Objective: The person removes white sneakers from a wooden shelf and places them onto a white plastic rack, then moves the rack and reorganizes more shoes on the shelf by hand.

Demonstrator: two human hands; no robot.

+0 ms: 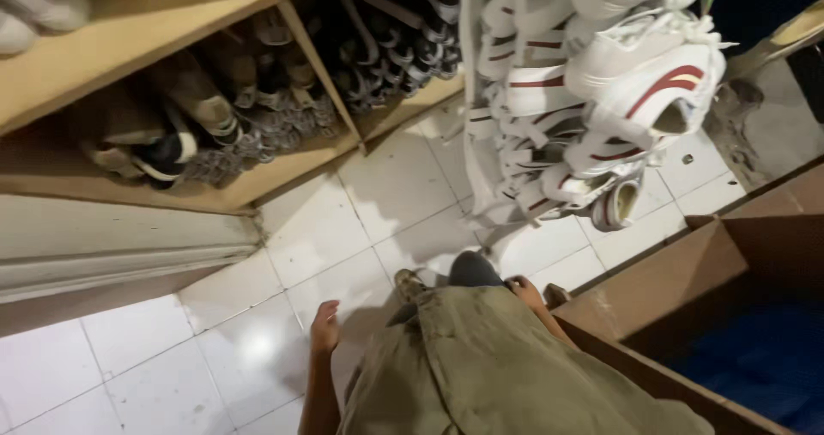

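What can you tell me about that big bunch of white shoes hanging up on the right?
The hanging cluster of white sneakers with red curved stripes fills the upper right. Many pairs are bunched tightly together, soles and toes pointing different ways, white laces dangling. They look like smooth synthetic leather and clean. The bunch hangs above the white tiled floor, beside the wooden shelf of dark shoes. What holds it up is out of view. Neither hand touches it.
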